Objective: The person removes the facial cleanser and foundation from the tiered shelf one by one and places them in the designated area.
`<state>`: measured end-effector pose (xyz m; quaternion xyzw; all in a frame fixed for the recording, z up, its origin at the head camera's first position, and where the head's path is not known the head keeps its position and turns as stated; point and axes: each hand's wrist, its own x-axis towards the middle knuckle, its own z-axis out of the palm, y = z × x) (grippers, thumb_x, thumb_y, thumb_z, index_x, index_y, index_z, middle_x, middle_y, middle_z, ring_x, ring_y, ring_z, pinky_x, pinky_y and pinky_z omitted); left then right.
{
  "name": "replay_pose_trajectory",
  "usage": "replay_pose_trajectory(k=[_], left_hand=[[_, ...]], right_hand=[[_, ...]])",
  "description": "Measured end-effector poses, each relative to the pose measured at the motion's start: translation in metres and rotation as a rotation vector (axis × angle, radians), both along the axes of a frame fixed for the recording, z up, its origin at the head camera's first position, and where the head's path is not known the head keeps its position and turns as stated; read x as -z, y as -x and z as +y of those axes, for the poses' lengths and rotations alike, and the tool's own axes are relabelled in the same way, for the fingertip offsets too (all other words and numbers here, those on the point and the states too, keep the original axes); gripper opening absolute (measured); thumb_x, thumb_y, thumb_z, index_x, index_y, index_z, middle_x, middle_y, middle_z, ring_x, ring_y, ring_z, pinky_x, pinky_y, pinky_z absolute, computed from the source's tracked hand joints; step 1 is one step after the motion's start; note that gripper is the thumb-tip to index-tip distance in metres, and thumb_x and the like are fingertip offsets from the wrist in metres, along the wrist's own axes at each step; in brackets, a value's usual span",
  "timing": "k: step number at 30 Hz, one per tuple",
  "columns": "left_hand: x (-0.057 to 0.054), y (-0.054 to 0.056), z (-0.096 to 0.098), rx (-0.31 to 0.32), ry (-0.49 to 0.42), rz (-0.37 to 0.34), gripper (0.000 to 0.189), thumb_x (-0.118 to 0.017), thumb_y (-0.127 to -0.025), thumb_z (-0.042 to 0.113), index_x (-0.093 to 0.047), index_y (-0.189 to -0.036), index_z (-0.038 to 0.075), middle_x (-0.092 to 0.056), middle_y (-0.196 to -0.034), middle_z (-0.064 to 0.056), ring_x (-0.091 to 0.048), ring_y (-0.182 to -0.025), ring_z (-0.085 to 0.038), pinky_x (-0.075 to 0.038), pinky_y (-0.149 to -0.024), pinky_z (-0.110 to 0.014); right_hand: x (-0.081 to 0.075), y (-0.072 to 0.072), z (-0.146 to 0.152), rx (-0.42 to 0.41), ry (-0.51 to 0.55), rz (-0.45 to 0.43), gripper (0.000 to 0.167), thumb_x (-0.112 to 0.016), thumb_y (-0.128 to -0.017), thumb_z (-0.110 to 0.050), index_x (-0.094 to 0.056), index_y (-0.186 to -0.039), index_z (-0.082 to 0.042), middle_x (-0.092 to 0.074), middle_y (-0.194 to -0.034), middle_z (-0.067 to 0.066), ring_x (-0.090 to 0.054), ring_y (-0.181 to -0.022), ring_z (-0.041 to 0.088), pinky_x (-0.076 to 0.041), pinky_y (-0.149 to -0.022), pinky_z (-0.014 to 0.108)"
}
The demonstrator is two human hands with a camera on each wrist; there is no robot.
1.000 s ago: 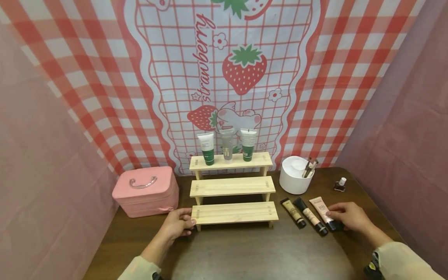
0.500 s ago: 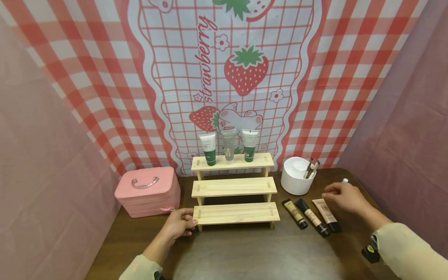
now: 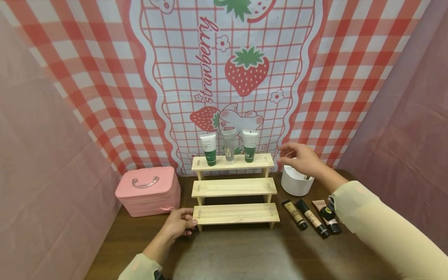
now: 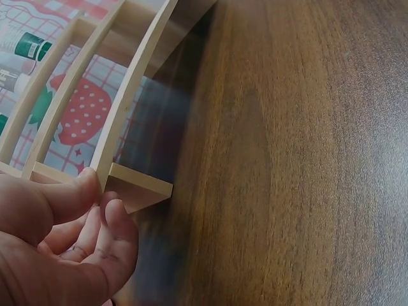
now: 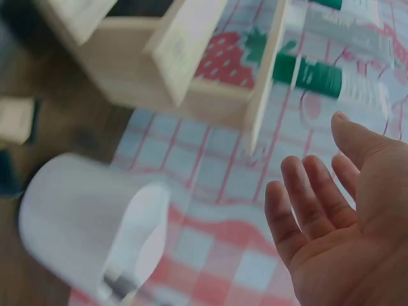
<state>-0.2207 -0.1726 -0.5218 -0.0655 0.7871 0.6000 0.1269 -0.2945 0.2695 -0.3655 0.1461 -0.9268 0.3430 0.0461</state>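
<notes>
"Hands first: what are they doing?"

"Left hand [image 3: 180,223] pinches the left end of the bottom step of the wooden shelf [image 3: 234,187]. Right hand [image 3: 301,157] holds nothing, fingers loose, in the air just right of the shelf's top step, over the white pot [image 3: 296,184]."

"How would the shelf handle?"

"Stiff and fairly light, I'd judge, so a knock could shift it. The end of a step, near the leg, seems a sound place to hold."

"And what stands on it?"

"Three tubes, upright on the top step: a white-green tube [image 3: 210,149] at the left, a clear tube [image 3: 229,147] in the middle, a second white-green tube [image 3: 250,147] at the right, nearest the free hand. Probably soft, slick and easy to topple; I'd take one low down, near the cap, without squeezing."

"Further out?"

"Right of the shelf's bottom step lie a gold tube [image 3: 294,214], a beige tube [image 3: 312,217] and a pink tube [image 3: 330,223], the last partly hidden by a dark wrist device [image 3: 327,212]. Left of the shelf sits a pink case [image 3: 148,190]. Behind the shelf hangs a strawberry cloth [image 3: 246,74]; beneath everything is a brown table [image 3: 245,252]."
</notes>
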Motion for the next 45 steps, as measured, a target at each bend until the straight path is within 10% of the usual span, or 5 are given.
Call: replay_pose_trajectory(k=[10, 28, 45], left_hand=[[0.000, -0.001, -0.005, 0.057, -0.004, 0.050, 0.052, -0.073, -0.088, -0.007, -0.054, -0.136, -0.015, -0.066, -0.095, -0.013, -0.063, -0.072, -0.020, -0.058, -0.059, -0.034], [-0.007, -0.003, -0.007, 0.123, -0.022, 0.057, 0.059, -0.075, -0.084, -0.010, -0.050, -0.138, -0.016, -0.065, -0.102, -0.019, -0.069, -0.077, -0.021, -0.060, -0.062, -0.037], [-0.006, -0.004, -0.004, 0.062, 0.023, 0.065, 0.057, -0.076, -0.082, -0.012, -0.055, -0.135, -0.015, -0.063, -0.101, -0.019, -0.068, -0.074, -0.018, -0.058, -0.057, -0.035]], right_hand=[[-0.007, 0.024, -0.059, -0.023, 0.125, -0.034, 0.061, -0.074, -0.096, -0.027, -0.049, -0.148, -0.008, -0.060, -0.138, 0.019, -0.062, -0.122, 0.038, -0.057, -0.094, 0.052], [0.000, 0.038, -0.082, 0.051, 0.164, -0.030, 0.045, -0.075, -0.095, -0.027, -0.056, -0.129, -0.005, -0.066, -0.122, 0.015, -0.067, -0.109, 0.033, -0.056, -0.096, 0.049], [-0.011, 0.017, -0.054, -0.015, 0.159, -0.031, 0.046, -0.075, -0.095, -0.035, -0.057, -0.128, -0.008, -0.065, -0.125, 0.015, -0.067, -0.113, 0.035, -0.058, -0.090, 0.050]])
